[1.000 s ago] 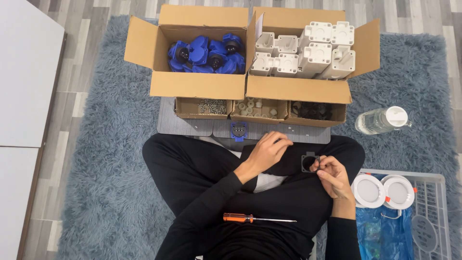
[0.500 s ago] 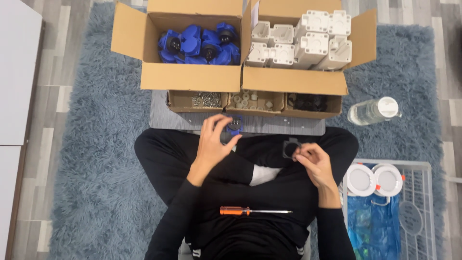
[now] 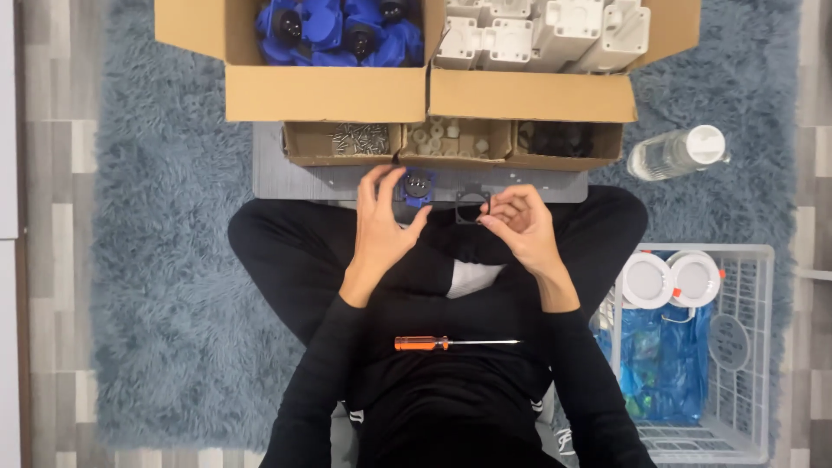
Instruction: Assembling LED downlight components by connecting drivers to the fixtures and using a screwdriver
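Note:
My left hand [image 3: 382,223] grips a small blue socket part [image 3: 417,186] with a dark round face, just above my crossed legs at the edge of a grey board [image 3: 295,178]. Beside it my right hand [image 3: 523,223] pinches a thin black square gasket [image 3: 472,205] between its fingertips. The two parts sit a few centimetres apart. An orange-handled screwdriver [image 3: 455,343] lies across my lap, below both hands.
Two open cardboard boxes stand beyond the board, one with blue parts [image 3: 334,26], one with white housings [image 3: 546,30]. Three small trays [image 3: 451,143] hold screws, white rings and black pieces. A water bottle [image 3: 676,152] lies right; a white wire basket [image 3: 702,347] holds round white lids and a blue bag.
My left hand reached forward to the board and took hold of the blue socket part. My right hand lifted the black gasket toward it. The view shifted closer to the boxes.

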